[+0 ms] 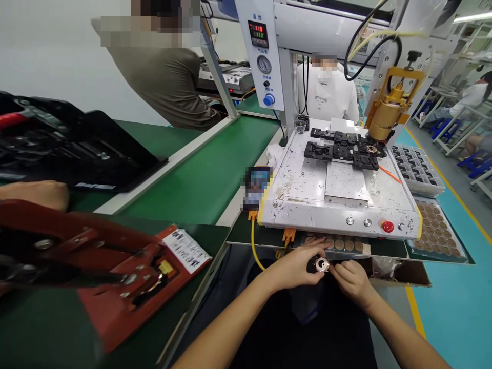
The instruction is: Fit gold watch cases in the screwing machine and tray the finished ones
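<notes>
Between thumb and fingers, my left hand [298, 266] grips a watch case [322, 264], a small round piece with a rose-gold rim and a pale face. My right hand [351, 281] is closed beside it, its fingertips touching the case's right side; whether they pinch something small there is hidden. Both hands are over my lap, just in front of the bench edge. Under the machine's front edge, close to my left fingers, lies a row of round brown discs [349, 245].
Ahead stands a white press machine [303, 184] with black fixtures [342, 146] and a gold press head [384, 115]. At left is a red hand press [146, 282]. Trays of parts [417, 169] and discs [436, 228] sit at right. A phone [257, 187] lies beside the machine. Co-workers sit opposite.
</notes>
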`<control>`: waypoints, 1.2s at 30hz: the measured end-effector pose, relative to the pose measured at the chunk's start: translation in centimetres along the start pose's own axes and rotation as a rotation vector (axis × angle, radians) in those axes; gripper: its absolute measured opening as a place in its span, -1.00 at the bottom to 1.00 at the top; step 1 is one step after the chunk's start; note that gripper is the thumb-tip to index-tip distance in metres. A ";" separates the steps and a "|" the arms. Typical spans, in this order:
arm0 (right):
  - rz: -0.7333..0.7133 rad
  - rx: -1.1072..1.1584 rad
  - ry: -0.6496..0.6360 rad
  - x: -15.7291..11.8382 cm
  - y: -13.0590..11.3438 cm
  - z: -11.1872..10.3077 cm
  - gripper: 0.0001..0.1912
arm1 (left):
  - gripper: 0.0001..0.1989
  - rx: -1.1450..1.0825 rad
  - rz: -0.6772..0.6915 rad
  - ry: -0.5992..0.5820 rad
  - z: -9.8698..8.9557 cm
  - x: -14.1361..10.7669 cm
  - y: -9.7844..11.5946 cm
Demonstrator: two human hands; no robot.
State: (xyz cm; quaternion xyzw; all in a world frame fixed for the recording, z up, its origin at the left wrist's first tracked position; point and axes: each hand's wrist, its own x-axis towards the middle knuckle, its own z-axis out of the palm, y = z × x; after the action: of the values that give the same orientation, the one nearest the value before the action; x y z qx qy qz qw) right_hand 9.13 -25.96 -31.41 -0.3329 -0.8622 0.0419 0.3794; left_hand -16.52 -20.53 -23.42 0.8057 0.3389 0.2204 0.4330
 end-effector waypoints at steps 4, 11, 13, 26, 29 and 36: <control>0.185 0.067 0.100 -1.2 -2.4 -1.7 -0.78 | -0.66 0.016 -0.015 0.068 0.9 0.1 -0.2; 0.707 0.235 0.274 0.3 -3.2 -5.0 -0.89 | -0.71 0.027 0.004 0.236 2.3 1.7 -0.1; 0.792 0.309 0.283 1.3 -3.4 -5.7 -0.81 | -0.72 0.021 0.000 0.270 2.4 1.5 0.3; 1.140 1.073 0.268 6.4 -6.0 -7.1 -0.59 | -0.38 -1.221 -0.398 0.363 3.2 -3.6 7.0; 1.129 1.044 0.202 7.0 -6.2 -7.3 -0.58 | -0.30 -1.264 -0.445 0.387 2.9 -4.0 7.7; 1.110 1.093 0.092 6.4 -6.4 -8.2 -0.62 | -0.45 -1.292 -0.372 0.435 3.1 -4.9 8.2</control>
State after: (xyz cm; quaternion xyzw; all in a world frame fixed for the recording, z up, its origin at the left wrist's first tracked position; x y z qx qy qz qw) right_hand 8.09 -28.53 -19.48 -0.4827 -0.4099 0.6308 0.4485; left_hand -14.91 -29.12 -18.44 0.2539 0.3512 0.4560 0.7773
